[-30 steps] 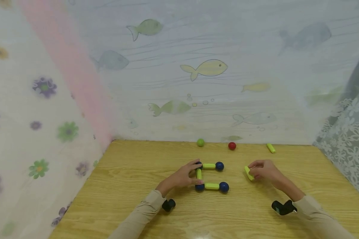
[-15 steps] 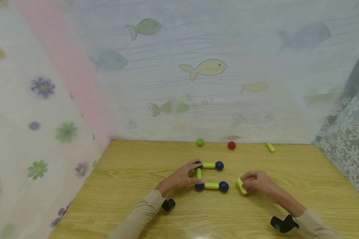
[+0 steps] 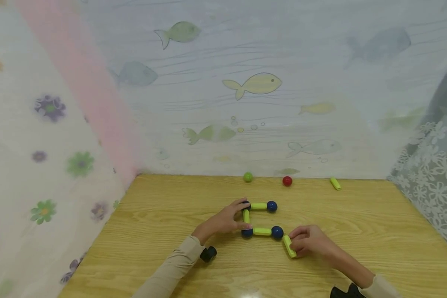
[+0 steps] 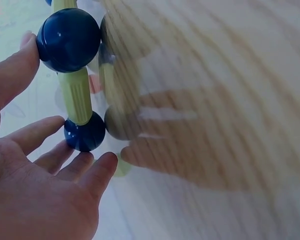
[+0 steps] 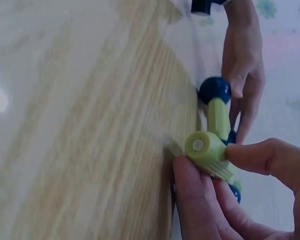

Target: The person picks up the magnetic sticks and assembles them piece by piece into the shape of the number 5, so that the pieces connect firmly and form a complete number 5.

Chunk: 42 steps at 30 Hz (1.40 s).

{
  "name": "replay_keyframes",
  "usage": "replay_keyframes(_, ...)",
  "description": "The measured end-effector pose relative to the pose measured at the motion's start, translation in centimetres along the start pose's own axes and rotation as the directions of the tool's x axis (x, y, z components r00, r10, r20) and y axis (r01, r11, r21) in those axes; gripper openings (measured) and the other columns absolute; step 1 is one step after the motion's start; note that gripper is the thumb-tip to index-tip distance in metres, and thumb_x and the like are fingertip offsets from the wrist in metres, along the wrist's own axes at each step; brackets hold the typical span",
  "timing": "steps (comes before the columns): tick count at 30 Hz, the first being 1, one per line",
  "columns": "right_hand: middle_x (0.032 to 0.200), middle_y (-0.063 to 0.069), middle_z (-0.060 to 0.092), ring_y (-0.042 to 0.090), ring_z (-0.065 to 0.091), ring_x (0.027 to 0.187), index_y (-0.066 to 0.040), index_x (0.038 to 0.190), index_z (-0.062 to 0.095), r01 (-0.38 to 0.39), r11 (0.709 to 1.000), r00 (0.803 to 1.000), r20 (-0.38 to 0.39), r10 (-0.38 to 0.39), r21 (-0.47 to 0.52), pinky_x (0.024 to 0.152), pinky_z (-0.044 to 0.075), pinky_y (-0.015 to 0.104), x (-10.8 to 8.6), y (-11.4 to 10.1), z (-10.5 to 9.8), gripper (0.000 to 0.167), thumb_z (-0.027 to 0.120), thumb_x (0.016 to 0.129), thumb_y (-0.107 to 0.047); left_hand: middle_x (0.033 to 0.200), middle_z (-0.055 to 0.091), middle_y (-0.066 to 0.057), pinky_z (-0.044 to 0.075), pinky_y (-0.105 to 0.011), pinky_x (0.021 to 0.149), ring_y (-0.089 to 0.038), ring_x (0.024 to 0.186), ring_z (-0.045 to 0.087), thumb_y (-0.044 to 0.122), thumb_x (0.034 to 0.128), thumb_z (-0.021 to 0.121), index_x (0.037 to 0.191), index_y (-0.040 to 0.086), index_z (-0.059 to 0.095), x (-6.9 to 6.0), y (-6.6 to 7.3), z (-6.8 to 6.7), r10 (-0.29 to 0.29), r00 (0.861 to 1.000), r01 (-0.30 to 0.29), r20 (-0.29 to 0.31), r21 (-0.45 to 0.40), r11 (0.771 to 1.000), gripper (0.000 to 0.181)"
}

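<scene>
A three-sided frame of blue balls and yellow-green magnetic rods lies on the wooden table, its right side unjoined in the head view. My left hand holds its left side, thumb at the near ball and fingers at the far ball, with a rod between them. My right hand pinches a loose yellow-green magnetic rod between thumb and fingers. That rod slants just beside the frame's near right blue ball; whether they touch I cannot tell. A round silvery magnet shows in the rod's end.
Along the table's back edge lie a green ball, a red ball and another yellow-green rod. Behind them stands a fish-patterned curtain. Black wrist cameras, such as the left one, hang under both sleeves.
My right hand has carried the magnetic rod leftward and nearer to me, up to the frame's near right ball. My left hand and the frame have stayed in place.
</scene>
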State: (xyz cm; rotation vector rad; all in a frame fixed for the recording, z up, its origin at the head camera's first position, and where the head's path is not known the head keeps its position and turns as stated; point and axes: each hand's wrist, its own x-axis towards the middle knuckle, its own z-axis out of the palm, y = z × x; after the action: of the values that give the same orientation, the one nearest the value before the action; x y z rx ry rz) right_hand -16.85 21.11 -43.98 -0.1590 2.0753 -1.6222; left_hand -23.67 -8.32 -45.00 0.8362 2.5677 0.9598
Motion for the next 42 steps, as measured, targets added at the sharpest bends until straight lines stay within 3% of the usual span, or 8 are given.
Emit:
replay_keyframes(8, 0.085, 0.006, 0.066, 0.017, 0.064, 0.076, 0.012, 0.106, 0.057, -0.001, 1.000, 1.000, -0.026, 0.001, -0.012, 0.067, 0.057, 0.037, -0.2, -0.2, 1.8, 0.033, 0.068, 0.081, -0.005, 0.156, 0.017, -0.006, 0.027, -0.048, 0.109, -0.028, 0.142, 0.017, 0.038, 0.0892, 0.065, 0.148, 0.009, 0.031, 0.1, 0.1, -0.2, -0.008, 1.000, 0.007, 0.013, 0.038, 0.999, 0.074)
replay_keyframes(13, 0.083, 0.007, 0.065, 0.017, 0.064, 0.074, 0.013, 0.105, 0.056, -0.020, 0.999, 0.996, -0.092, 0.017, -0.028, 0.066, 0.057, 0.038, -0.1, -0.4, 2.6, 0.033, 0.069, 0.080, -0.004, 0.156, 0.017, -0.006, 0.028, -0.048, 0.109, -0.027, 0.142, 0.018, 0.041, 0.0888, 0.065, 0.148, 0.010, 0.032, 0.5, -0.1, -0.2, -0.005, 1.000, 0.004, 0.015, 0.066, 0.998, 0.075)
replay_keyframes(21, 0.078, 0.009, 0.062, 0.018, 0.063, 0.069, 0.009, 0.098, 0.056, -0.028, 0.998, 0.981, -0.193, 0.017, -0.052, 0.062, 0.057, 0.036, 0.2, -0.7, 3.6, 0.032, 0.073, 0.074, -0.002, 0.156, 0.017, -0.005, 0.027, -0.048, 0.110, -0.027, 0.142, 0.018, 0.039, 0.0885, 0.066, 0.148, 0.010, 0.033, 0.6, -0.2, -0.3, -0.005, 1.000, 0.005, 0.007, 0.036, 0.999, 0.074)
replay_keyframes(33, 0.076, 0.009, 0.063, 0.020, 0.063, 0.067, 0.007, 0.097, 0.055, -0.004, 0.997, 0.986, -0.166, -0.009, -0.081, 0.060, 0.057, 0.036, 0.3, -0.6, 3.9, 0.030, 0.073, 0.077, -0.005, 0.156, 0.019, -0.006, 0.027, -0.049, 0.109, -0.028, 0.142, 0.018, 0.037, 0.0879, 0.067, 0.147, 0.009, 0.034, 0.2, -0.4, -0.2, -0.010, 1.000, 0.010, -0.007, 0.003, 1.000, 0.074)
replay_keyframes(42, 0.071, 0.006, 0.062, 0.019, 0.062, 0.064, 0.005, 0.094, 0.056, 0.046, 0.983, 0.982, -0.172, -0.077, -0.179, 0.055, 0.056, 0.034, 0.2, -0.4, 4.1, 0.033, 0.078, 0.079, -0.014, 0.156, 0.018, -0.005, 0.026, -0.049, 0.110, -0.028, 0.142, 0.017, 0.037, 0.0876, 0.068, 0.147, 0.010, 0.035, -0.1, -0.3, 0.0, -0.012, 1.000, 0.012, -0.013, -0.037, 0.999, 0.073)
